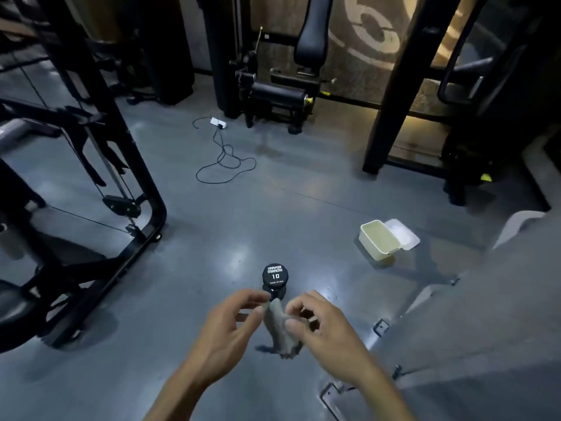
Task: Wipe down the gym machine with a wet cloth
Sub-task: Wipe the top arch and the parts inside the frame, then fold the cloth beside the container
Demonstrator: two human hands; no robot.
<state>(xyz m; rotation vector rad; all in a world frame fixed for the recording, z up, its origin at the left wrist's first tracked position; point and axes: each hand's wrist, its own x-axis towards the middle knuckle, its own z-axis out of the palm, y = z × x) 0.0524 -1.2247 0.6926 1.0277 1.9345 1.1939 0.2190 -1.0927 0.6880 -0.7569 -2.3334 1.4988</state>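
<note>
1. Hands: left hand point(230, 322) and right hand point(318, 325) both pinch the small grey damp-looking cloth point(277, 328) by its upper corners, other fingers loosely curled. The cloth hangs between them, near centre, above the floor.
2. Target: black steel-frame cable gym machine point(91, 165) is at left, well apart from the cloth. No wiping contact yet.
3. Risk: the grip is fingertips only. If the cloth is soaked, its weight could pull it free onto the grey glossy floor point(212, 238), picking up grit.
4. Risk: drips onto that floor would make a slip spot right where the person stands.
5. Risk: black upright dumbbell point(274, 282) sits just beyond the hands, a trip or toe hazard on stepping left.
6. Risk: loose black cable point(226, 161) and white power strip point(219, 122) lie far centre; water carried there is bad news.
7. Risk: open cream plastic tub point(379, 240), right, with its lid beside it, is easy to kick over.
8. Text: dumbbell cap reads "HAMMER STRENGTH", "10"; the smaller line below is illegible. A large pale partial numeral shows on the far wall.
</note>
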